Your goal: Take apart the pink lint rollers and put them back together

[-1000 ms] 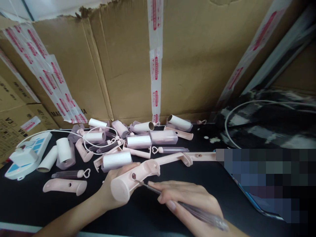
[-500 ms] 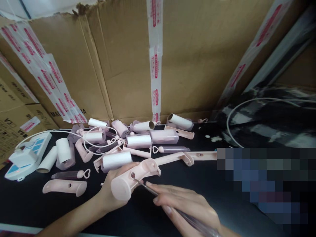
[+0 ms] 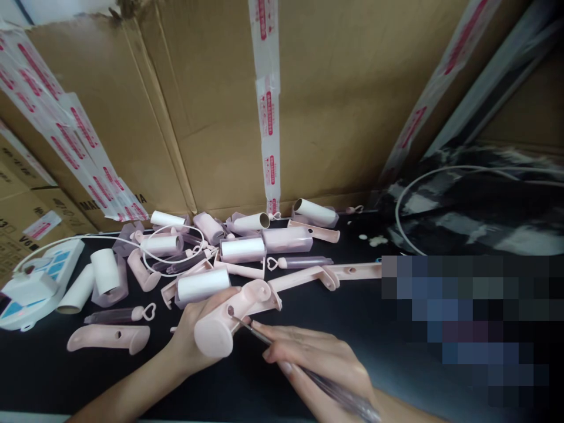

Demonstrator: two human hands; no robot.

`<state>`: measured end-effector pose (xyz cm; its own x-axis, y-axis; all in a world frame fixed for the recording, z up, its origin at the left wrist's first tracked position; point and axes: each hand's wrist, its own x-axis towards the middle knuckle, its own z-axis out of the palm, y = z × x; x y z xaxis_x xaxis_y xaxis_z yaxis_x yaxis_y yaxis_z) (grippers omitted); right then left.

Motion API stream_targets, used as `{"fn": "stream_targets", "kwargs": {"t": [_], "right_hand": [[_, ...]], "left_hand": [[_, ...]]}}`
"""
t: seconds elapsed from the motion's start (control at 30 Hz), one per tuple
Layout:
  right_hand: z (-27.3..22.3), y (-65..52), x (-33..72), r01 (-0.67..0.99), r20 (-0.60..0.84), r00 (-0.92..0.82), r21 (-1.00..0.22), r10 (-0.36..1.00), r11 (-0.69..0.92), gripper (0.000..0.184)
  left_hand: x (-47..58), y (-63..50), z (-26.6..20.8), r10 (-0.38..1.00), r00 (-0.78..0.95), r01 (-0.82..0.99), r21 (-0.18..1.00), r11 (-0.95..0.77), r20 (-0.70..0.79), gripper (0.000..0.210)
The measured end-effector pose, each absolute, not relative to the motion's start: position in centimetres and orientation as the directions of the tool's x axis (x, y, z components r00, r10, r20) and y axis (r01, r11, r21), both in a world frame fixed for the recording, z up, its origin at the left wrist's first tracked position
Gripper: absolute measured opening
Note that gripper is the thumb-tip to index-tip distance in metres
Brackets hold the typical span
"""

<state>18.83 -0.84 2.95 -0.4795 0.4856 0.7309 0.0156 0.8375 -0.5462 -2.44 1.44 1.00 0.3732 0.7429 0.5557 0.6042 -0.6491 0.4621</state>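
My left hand is wrapped round a pale pink plastic holder part with a rounded end turned toward me. In my right hand is a screwdriver with a thin metal shaft and a clear purplish handle. Its tip rests at the dark hole in the pink part; whether a screw sits there I cannot tell. Just beyond my left hand lies a white roll in a pink frame. Another pink part with a hole lies on the black table to the left.
Behind the hands, several white rolls in purplish covers are spread about. Linked pink pieces stretch rightward. At the left stands a white power strip with a cable. A large taped cardboard box walls off the back; the lower right is pixelated.
The view has shifted slightly, so everything sits a little further left. Both hands keep their grip, and the screwdriver tip stays at the hole.
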Motion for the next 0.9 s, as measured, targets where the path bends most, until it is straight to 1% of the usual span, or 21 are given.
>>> {"fn": "stream_targets", "kwargs": {"t": [0.17, 0.37, 0.53, 0.67, 0.8, 0.9], "right_hand": [[2.7, -0.8, 18.9, 0.005, 0.730, -0.497, -0.538, 0.469, 0.843, 0.038], [2.6, -0.8, 18.7, 0.022, 0.743, -0.488, -0.514, 0.458, 0.858, 0.032], [2.3, -0.7, 18.7, -0.016, 0.767, -0.482, -0.491, 0.424, 0.871, 0.035], [1.8, -0.7, 18.7, -0.025, 0.764, -0.494, -0.489, 0.414, 0.872, 0.036], [1.6, -0.8, 18.6, -0.030, 0.771, -0.489, -0.482, 0.408, 0.876, 0.035], [1.6, -0.8, 18.5, -0.023, 0.776, -0.480, -0.477, 0.409, 0.879, 0.034]], "left_hand": [[-2.5, 1.6, 0.9, 0.710, 0.398, 0.614, 0.407, -0.677, 0.580, 0.029], [-2.6, 1.7, 0.4, 0.739, 0.356, 0.638, 0.429, -0.640, 0.572, 0.027], [-2.5, 1.7, 0.5, 0.706, 0.355, 0.650, 0.381, -0.658, 0.613, 0.026], [-2.5, 1.8, 0.6, 0.730, 0.387, 0.636, 0.411, -0.654, 0.563, 0.024], [-2.4, 1.7, 1.1, 0.710, 0.397, 0.661, 0.355, -0.661, 0.582, 0.027], [-2.1, 1.5, 1.6, 0.705, 0.380, 0.665, 0.353, -0.658, 0.598, 0.028]]}}
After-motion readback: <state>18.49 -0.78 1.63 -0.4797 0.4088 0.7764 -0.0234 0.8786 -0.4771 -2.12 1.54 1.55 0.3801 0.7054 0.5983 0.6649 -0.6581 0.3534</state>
